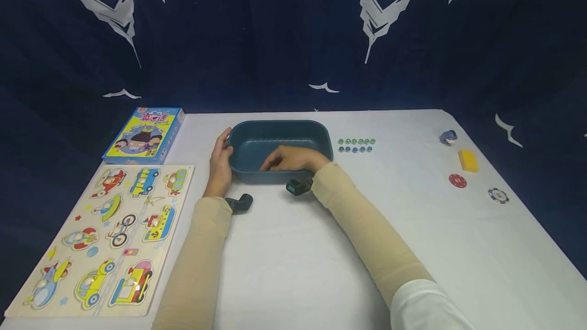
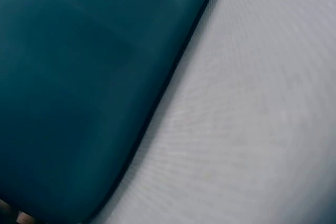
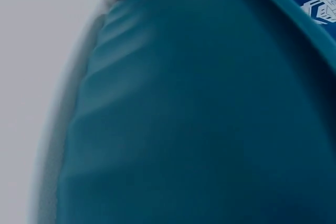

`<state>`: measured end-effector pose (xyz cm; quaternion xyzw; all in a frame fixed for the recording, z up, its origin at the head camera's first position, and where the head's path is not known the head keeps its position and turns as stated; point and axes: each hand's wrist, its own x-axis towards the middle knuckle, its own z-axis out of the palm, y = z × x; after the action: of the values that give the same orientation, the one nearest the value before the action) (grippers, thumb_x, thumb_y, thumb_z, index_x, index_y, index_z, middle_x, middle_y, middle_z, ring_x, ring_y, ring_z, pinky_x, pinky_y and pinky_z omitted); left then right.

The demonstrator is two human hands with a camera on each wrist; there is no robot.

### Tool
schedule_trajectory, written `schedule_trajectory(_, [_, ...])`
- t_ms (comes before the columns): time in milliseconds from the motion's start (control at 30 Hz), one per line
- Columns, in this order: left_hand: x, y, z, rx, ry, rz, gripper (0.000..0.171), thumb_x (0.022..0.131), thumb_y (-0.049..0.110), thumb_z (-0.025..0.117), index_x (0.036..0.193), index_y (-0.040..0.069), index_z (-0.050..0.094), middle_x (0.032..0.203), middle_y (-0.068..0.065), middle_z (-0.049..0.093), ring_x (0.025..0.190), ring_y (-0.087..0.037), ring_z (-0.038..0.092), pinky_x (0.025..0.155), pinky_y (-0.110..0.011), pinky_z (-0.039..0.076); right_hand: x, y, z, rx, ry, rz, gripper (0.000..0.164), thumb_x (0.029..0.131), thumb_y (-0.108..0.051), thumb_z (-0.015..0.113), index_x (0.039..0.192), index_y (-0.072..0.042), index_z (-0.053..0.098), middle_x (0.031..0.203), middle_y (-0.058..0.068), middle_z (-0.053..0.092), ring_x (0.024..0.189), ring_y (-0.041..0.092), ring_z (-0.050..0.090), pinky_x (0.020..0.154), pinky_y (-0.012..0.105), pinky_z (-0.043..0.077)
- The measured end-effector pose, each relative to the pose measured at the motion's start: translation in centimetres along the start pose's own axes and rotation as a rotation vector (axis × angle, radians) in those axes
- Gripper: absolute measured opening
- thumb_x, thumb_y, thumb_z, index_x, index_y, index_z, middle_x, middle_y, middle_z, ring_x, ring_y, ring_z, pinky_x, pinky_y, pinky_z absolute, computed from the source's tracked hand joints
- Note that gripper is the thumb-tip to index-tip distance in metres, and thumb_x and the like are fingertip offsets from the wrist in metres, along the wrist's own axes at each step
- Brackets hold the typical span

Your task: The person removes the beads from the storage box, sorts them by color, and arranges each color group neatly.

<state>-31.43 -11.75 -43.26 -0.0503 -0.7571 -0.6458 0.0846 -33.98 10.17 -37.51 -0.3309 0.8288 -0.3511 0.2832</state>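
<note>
In the head view, a dark teal plastic bin (image 1: 281,125) stands toward the back of the white table. My left hand (image 1: 221,164) holds its left side, thumb at the rim and fingers along the left end. My right hand (image 1: 291,158) reaches over the front right of the rim into the bin, palm down with fingers bent downward. The front wall hides the fingertips, and I cannot tell whether they pinch anything. The outer bin wall (image 2: 89,77) fills much of the left wrist view, and the bin's side (image 3: 173,108) most of the right wrist view.
Right of the bin lie rows of green beads (image 1: 356,141) and blue beads (image 1: 355,149). Farther right are a small blue object (image 1: 448,137), a yellow block (image 1: 468,161), a red chip (image 1: 457,181) and a black-white chip (image 1: 498,196). At left: a boxed game (image 1: 144,136) and a vehicle puzzle board (image 1: 87,208).
</note>
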Motion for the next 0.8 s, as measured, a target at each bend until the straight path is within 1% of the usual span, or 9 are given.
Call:
schedule_trajectory(67, [-0.01,0.06,-0.04,0.004,-0.004,-0.005,0.059,0.098,0.015,0.029,0.157,0.019,0.030,0.156,-0.012,0.038,0.144,-0.027,0.033,0.120,-0.045,0.020,0.13,-0.07,0.02,-0.002,-0.016,0.001,0.026,0.095,-0.004,0.057,0.116,0.002,0.072,0.114,0.011,0.072,0.109,0.021,0.065,0.096,0.030,0.050])
schedule_trajectory(200, [-0.02,0.05,-0.03,0.010,-0.006,-0.006,0.059,0.097,0.016,0.029,0.157,0.019,0.030,0.155,-0.012,0.038,0.145,-0.028,0.033,0.121,-0.046,0.019,0.24,-0.21,0.04,-0.029,-0.017,0.018,0.023,0.094,-0.004,0.059,0.112,0.001,0.073,0.107,0.009,0.074,0.102,0.018,0.065,0.093,0.029,0.051])
schedule_trajectory(433, [-0.07,0.07,-0.04,0.015,-0.005,-0.009,0.060,0.097,0.016,0.029,0.157,0.020,0.030,0.157,-0.010,0.037,0.146,-0.027,0.032,0.121,-0.044,0.018,0.33,-0.20,-0.01,-0.074,-0.018,0.040,0.025,0.094,-0.002,0.059,0.114,0.004,0.071,0.113,0.014,0.072,0.109,0.022,0.064,0.095,0.031,0.051])
schedule_trajectory(567, [-0.01,0.12,-0.05,-0.001,-0.015,-0.011,0.059,0.098,0.014,0.029,0.157,0.018,0.028,0.158,-0.010,0.035,0.146,-0.026,0.030,0.121,-0.043,0.018,0.35,-0.01,-0.14,-0.076,-0.005,0.032,0.024,0.093,-0.002,0.059,0.113,0.003,0.072,0.110,0.013,0.073,0.107,0.021,0.065,0.095,0.030,0.051])
schedule_trajectory(700, [0.05,0.03,-0.07,0.000,-0.014,-0.018,0.059,0.098,0.015,0.029,0.157,0.019,0.029,0.157,-0.010,0.036,0.146,-0.026,0.031,0.121,-0.043,0.019,0.07,0.04,-0.30,0.005,0.028,0.024,0.023,0.091,-0.002,0.059,0.111,0.003,0.071,0.102,0.008,0.073,0.097,0.015,0.065,0.090,0.026,0.050])
schedule_trajectory(800, [-0.07,0.33,-0.18,-0.001,-0.017,-0.030,0.059,0.098,0.015,0.029,0.157,0.019,0.030,0.157,-0.010,0.037,0.146,-0.026,0.031,0.121,-0.043,0.019,-0.27,0.19,-0.40,0.116,0.069,0.010,0.021,0.090,-0.002,0.062,0.109,0.003,0.071,0.099,0.006,0.073,0.091,0.013,0.063,0.085,0.025,0.051])
